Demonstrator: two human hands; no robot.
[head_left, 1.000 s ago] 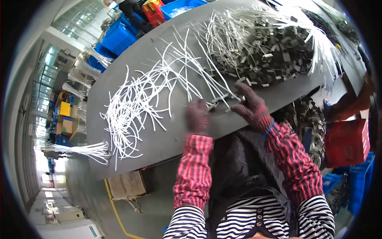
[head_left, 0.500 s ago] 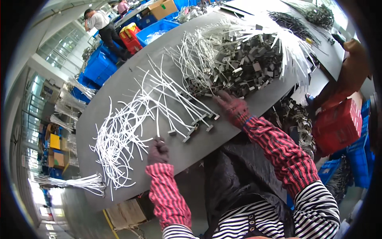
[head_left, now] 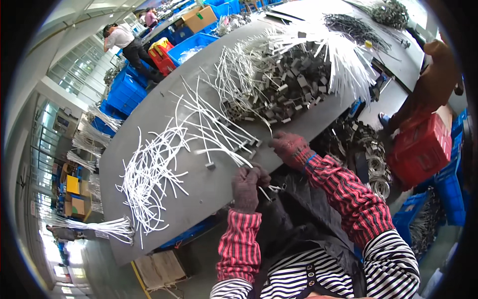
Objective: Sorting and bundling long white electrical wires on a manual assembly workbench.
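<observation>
White cables [head_left: 233, 155], a few together in the left hand [head_left: 247, 187]: slim, smooth, slightly bowed; the short ends below the grip carry small end pieces, too blurred to read in detail.

Worktop [head_left: 209, 189]: grey, smooth, curved at its far edge by the fisheye. Left of the left fingers, a tangled heap of loose white cables [head_left: 149, 174]. Just beyond the left fingers, more white cables lie crossed, some ending in small grey blocks [head_left: 210, 165]. Beyond the right hand [head_left: 290, 148], a big pile of dark grey blocks [head_left: 294, 84] with thin pale leads; a fanned white bundle [head_left: 343, 60] lies across its far right side.

Room: far past both hands, blue crates [head_left: 127, 92], a cardboard box [head_left: 199, 20] and 2 people [head_left: 122, 39]. Well right of the right fingers, a red bin [head_left: 422, 147]. Nearer than the fingers, a black apron [head_left: 308, 209].

Both hands in dark knit gloves. Left fingers curled shut around the white cables, which run in from the far left and come out on the near right, above the apron. Right fingers bent inward, near the worktop's near edge; a thin lead [head_left: 270, 127] reaches their tips, cannot tell whether pinched.
</observation>
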